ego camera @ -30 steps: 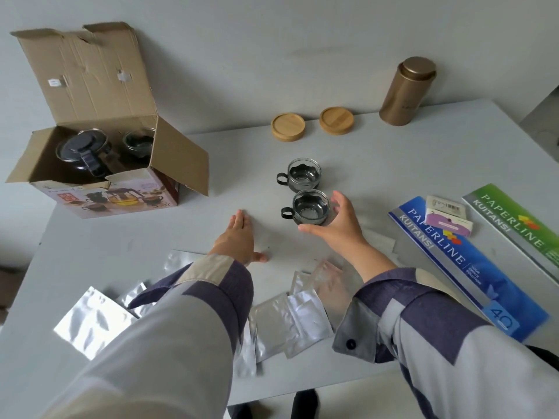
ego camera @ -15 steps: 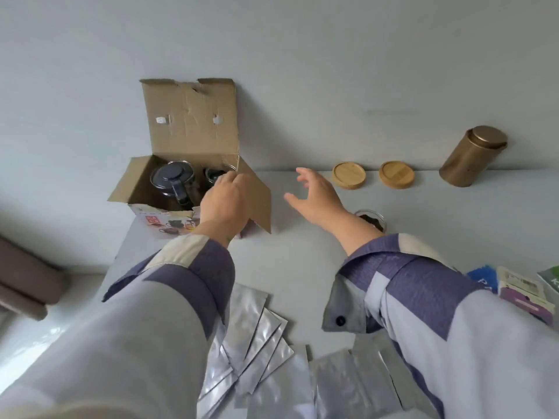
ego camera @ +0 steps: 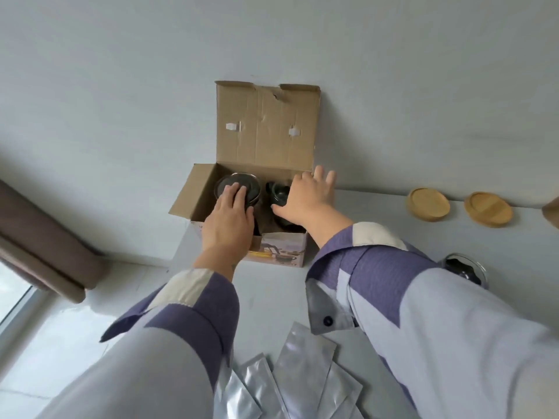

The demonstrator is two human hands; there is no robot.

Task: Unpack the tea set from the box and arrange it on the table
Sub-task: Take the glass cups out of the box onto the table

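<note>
Over at the far left corner of the pale grey table [ego camera: 272, 297], both hands are down in the open brown cardboard box [ego camera: 266, 128], its back flap standing upright against the wall. The left hand [ego camera: 228, 219] lies palm-down with fingers spread flat on the dark round lid of the glass teapot [ego camera: 225, 184] in the box's left half; the hand covers most of the pot, so whether it is gripping or only resting on top, I cannot tell. The right hand [ego camera: 305, 196] reaches over the right half, fingers splayed wide, thumb tip beside a dark glass cup [ego camera: 276, 190] that sits deep in shadow and is hard to make out; it is holding nothing that shows. The printed front of the box is partly hidden behind the left wrist. Further right, two round wooden coasters [ego camera: 428, 204] lie side by side near the wall, and a brown object at the right edge is cut off. Another glass cup with a metal holder [ego camera: 465, 269] peeks out from behind the right sleeve, mostly hidden. Silver foil sachets [ego camera: 302, 367] lie overlapping at the near edge, running out of the bottom of the view
</note>
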